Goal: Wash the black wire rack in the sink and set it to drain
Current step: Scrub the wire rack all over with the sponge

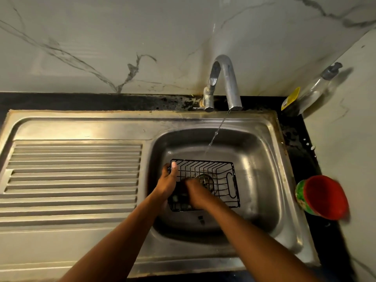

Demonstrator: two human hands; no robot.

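The black wire rack [215, 176] lies in the steel sink basin [258, 159], over the drain. My left hand [167, 182] grips the rack's left end, thumb over the top rim. My right hand [196, 193] is inside the rack near its left half, blurred; its fingers point down onto the wires and I cannot tell whether it holds anything. A thin stream of water [215, 137] runs from the chrome tap [225, 82] and lands just behind the rack's far rim.
A ribbed steel draining board [73, 176] lies left of the basin. On the black counter at right stand a red cup with a green patterned outside [323, 197], a clear bottle with a grey cap [317, 88] and a yellow-labelled item [291, 98]. Marble walls stand behind and right.
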